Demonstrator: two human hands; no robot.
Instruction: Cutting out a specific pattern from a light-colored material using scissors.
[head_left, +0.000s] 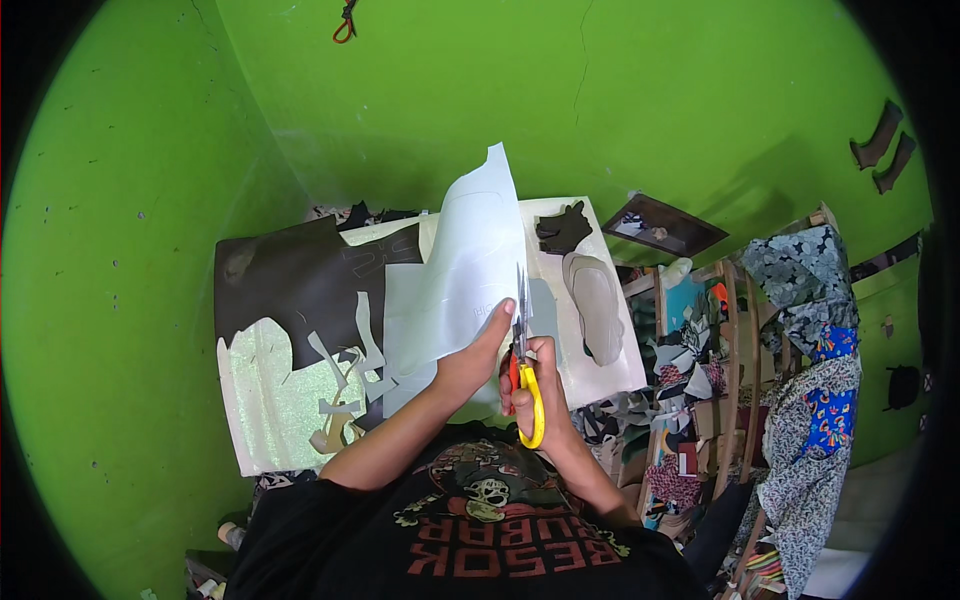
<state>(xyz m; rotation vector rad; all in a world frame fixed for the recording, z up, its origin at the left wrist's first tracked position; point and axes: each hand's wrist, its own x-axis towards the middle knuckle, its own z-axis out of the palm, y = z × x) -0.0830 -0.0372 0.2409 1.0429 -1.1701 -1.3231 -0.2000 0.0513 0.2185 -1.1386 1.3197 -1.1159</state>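
Note:
A white, slightly curled sheet [468, 240] stands up in front of me, its lower edge gripped by my left hand [478, 358] with the thumb lying on its face. Faint drawn lines show on it. Through the handles of a pair of scissors [541, 412], one yellow and one orange-red, go the fingers of my right hand [545, 382]. The blades point away from me, along the sheet's right edge; I cannot tell whether they bite into it. Beneath the raised sheet lies a flat pale grey sheet [403, 310]. To the right rests a grey sole-shaped piece [596, 310].
A dark brown sheet [290, 275] covers the left of the pale table [262, 440], with narrow grey offcuts [369, 335] near it. A black scrap [564, 228] lies far right. Beyond the table's right edge, wooden shelving [733, 370] holds piled scraps and patterned cloth [800, 270]. Green walls stand close behind and left.

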